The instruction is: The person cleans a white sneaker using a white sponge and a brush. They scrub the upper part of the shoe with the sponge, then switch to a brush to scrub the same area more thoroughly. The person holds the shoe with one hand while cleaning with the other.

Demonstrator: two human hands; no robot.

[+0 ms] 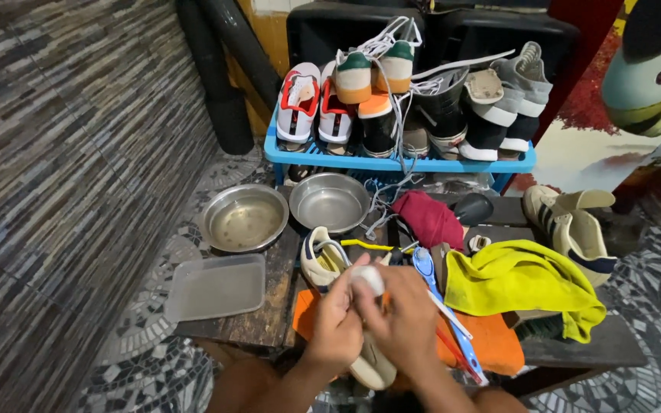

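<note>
Steel bowls sit side by side above the frame's centre: the left bowl [244, 217] holds a shallow film of cloudy water, and the right bowl [330, 201] looks empty. Left of centre a clear plastic lid [216, 287] lies flat on the wooden bench [262, 313]. At the top of the frame a blue rack [399, 163] is packed with pairs of shoes, toes mostly up. Low in the centre, the cream shoe [323, 260] lies on an orange cloth [491, 340], its long axis running up and down the frame; which end is the toe is hidden by the hands. The left hand [337, 321] grips its side, and the right hand [405, 310] is closed on a small white pad [367, 279] pressed against it. To the right lie a blue brush [441, 294], a yellow cloth [525, 283], a dark red cloth [428, 218] and another shoe [571, 226].
</note>
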